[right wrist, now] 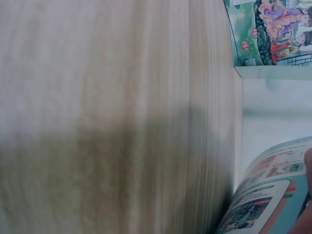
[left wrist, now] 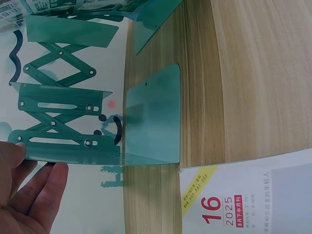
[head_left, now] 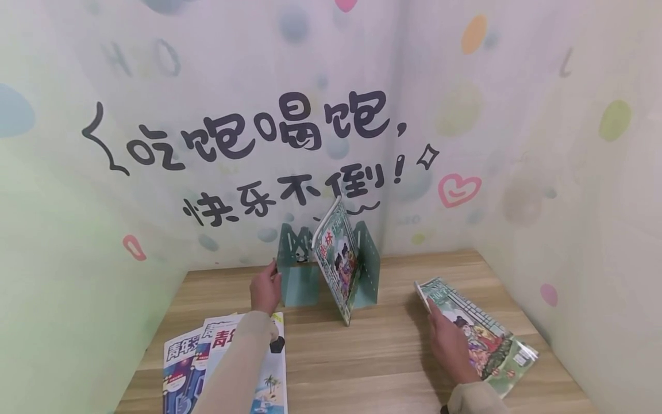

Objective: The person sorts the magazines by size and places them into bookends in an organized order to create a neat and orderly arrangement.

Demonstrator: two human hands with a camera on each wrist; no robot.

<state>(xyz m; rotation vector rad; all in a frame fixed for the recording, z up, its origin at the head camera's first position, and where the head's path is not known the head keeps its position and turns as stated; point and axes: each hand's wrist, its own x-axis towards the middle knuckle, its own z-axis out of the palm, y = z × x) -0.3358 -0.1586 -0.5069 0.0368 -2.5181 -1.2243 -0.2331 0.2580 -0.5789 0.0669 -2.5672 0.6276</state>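
A green folding bookend [head_left: 300, 286] with crisscross metal bars stands by the back wall. My left hand [head_left: 265, 291] pinches its left end plate, thumb on one side and fingers on the other in the left wrist view. One illustrated magazine [head_left: 338, 264] stands upright and slightly turned within the bookend. Toward the right side of the table, my right hand [head_left: 451, 349] grips a second magazine [head_left: 499, 348] with a similar cover by its left edge. That magazine is tilted, and its back page [right wrist: 258, 209] curves in the right wrist view.
Overlapping magazines with blue covers [head_left: 181, 371] lie at the table's front left, partly under my left forearm. The wooden table [head_left: 362, 356] meets a printed wall [head_left: 310, 69] at the back, with more walls at both sides.
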